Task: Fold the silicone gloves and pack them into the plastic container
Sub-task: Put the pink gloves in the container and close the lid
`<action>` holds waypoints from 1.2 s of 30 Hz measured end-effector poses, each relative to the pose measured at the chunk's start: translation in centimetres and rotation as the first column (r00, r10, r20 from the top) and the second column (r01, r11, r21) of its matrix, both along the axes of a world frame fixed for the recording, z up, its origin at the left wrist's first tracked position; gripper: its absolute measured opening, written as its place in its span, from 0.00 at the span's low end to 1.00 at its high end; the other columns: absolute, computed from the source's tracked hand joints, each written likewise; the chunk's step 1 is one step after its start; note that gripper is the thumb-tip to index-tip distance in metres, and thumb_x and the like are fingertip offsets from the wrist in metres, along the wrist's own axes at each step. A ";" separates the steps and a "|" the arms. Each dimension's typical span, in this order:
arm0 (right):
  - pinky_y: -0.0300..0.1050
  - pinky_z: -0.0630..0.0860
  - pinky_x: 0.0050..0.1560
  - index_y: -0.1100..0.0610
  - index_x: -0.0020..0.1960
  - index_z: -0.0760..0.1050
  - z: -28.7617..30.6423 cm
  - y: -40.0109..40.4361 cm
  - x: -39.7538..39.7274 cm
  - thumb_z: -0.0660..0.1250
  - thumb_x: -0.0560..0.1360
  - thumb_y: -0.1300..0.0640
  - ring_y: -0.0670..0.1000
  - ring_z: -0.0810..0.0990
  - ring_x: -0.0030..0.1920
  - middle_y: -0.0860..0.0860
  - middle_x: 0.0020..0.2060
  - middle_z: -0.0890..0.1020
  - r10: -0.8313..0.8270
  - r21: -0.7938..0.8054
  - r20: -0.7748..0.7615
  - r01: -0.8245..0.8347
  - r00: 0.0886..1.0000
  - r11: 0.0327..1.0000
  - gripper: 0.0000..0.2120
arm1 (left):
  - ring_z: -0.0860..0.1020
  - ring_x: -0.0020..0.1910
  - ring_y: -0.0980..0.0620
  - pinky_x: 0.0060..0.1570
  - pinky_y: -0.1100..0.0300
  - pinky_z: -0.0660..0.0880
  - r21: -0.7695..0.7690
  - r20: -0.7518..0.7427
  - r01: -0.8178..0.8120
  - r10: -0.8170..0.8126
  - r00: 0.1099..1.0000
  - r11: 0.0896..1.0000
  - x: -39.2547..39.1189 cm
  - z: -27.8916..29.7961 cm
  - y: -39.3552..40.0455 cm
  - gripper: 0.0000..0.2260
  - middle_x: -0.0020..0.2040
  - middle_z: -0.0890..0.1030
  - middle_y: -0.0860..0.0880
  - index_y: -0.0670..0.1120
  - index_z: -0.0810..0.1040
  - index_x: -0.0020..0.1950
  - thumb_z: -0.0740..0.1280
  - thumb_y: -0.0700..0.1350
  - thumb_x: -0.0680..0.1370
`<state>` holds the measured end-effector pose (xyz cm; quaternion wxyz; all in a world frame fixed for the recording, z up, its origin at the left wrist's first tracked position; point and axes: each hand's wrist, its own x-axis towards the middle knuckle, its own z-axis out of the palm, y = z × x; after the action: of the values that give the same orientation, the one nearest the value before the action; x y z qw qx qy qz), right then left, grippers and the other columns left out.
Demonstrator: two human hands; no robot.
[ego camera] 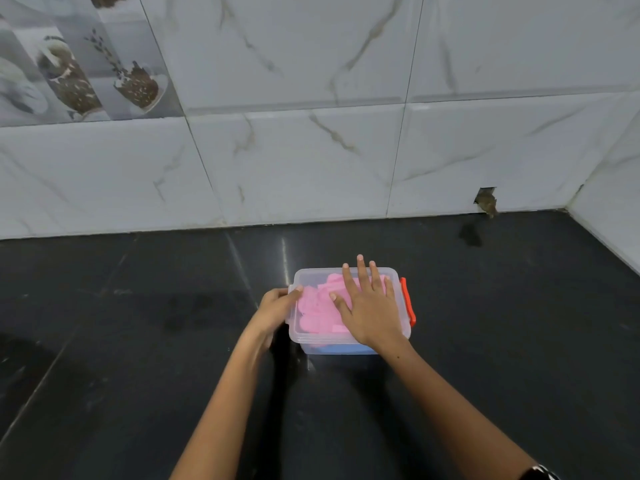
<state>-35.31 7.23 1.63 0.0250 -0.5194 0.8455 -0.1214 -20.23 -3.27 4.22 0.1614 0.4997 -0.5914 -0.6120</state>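
Now right hand [370, 306] flat — fingers spread

A single wide-angle view is taken from the person's head, angled forward and down over a dark countertop [138, 341] toward a marble-tiled wall [311, 150]. Both forearms are framed close below. No second view is supplied.
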 end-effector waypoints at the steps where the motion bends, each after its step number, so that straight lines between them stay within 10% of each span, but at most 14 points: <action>1: 0.56 0.43 0.75 0.49 0.76 0.43 0.0 0.0 0.0 0.43 0.78 0.37 0.56 0.42 0.77 0.52 0.77 0.43 -0.001 -0.002 -0.002 0.001 1.000 1.000 0.30 | 0.80 0.40 0.53 0.35 0.63 0.76 -0.019 0.009 -0.037 0.037 0.999 0.999 0.0 0.1 0.0 0.09 0.44 0.81 0.48 0.43 0.77 0.50 0.67 0.49 0.77; 7: 0.56 0.43 0.74 0.49 0.77 0.44 -0.6 -0.2 0.0 0.44 0.79 0.38 0.57 0.41 0.77 0.53 0.77 0.43 -0.007 -0.012 -0.011 0.007 1.000 1.000 0.30 | 0.77 0.45 0.41 0.44 0.53 0.71 -0.527 0.161 -0.072 0.182 0.970 0.847 -1.3 0.9 2.3 0.07 0.43 0.78 0.42 0.38 0.75 0.48 0.69 0.40 0.74; 18: 0.57 0.43 0.75 0.50 0.77 0.43 -0.3 -0.1 0.2 0.44 0.79 0.39 0.57 0.40 0.77 0.54 0.77 0.43 -0.003 -0.010 0.021 0.003 1.000 1.000 0.30 | 0.79 0.42 0.36 0.41 0.46 0.75 -0.691 0.094 -0.134 0.271 0.958 0.711 -1.9 0.4 4.4 0.04 0.40 0.79 0.35 0.33 0.74 0.45 0.61 0.34 0.77; 23: 0.57 0.43 0.75 0.50 0.77 0.43 -0.1 0.0 0.4 0.44 0.79 0.40 0.57 0.40 0.77 0.54 0.77 0.43 -0.003 -0.006 0.025 0.003 1.000 1.000 0.30 | 0.80 0.37 0.43 0.33 0.60 0.72 -0.761 0.072 -0.123 0.272 0.960 0.637 -2.3 0.3 4.8 0.07 0.39 0.82 0.39 0.35 0.77 0.48 0.59 0.31 0.77; 27: 0.57 0.43 0.75 0.51 0.77 0.43 0.3 0.2 0.5 0.45 0.80 0.40 0.57 0.41 0.77 0.54 0.77 0.43 -0.009 0.000 0.046 0.009 0.999 1.000 0.29 | 0.80 0.51 0.40 0.51 0.49 0.77 -0.759 0.261 0.033 0.258 0.930 0.651 -2.5 0.0 4.5 0.12 0.53 0.81 0.37 0.35 0.73 0.61 0.55 0.34 0.80; 30: 0.55 0.48 0.75 0.53 0.76 0.53 1.2 0.6 0.6 0.49 0.81 0.46 0.55 0.47 0.77 0.54 0.77 0.50 0.025 -0.076 0.108 -0.017 0.994 0.997 0.25 | 0.58 0.76 0.44 0.74 0.47 0.54 -0.745 0.535 0.303 0.260 0.804 0.595 -2.5 -0.1 4.8 0.20 0.76 0.61 0.40 0.39 0.58 0.75 0.51 0.38 0.82; 36: 0.52 0.56 0.73 0.57 0.54 0.81 1.6 5.0 1.3 0.61 0.77 0.60 0.53 0.72 0.68 0.54 0.62 0.79 -0.025 -0.423 0.031 0.035 0.999 0.906 0.11 | 0.49 0.78 0.47 0.74 0.55 0.36 -0.773 0.550 0.513 -0.008 0.835 0.374 -1.3 -2.4 8.6 0.23 0.79 0.50 0.46 0.44 0.52 0.78 0.48 0.49 0.83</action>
<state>-34.02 12.28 3.24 -0.0797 -0.4978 0.8066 -0.3086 -21.49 5.33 1.79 0.1556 0.3582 -0.9172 -0.0787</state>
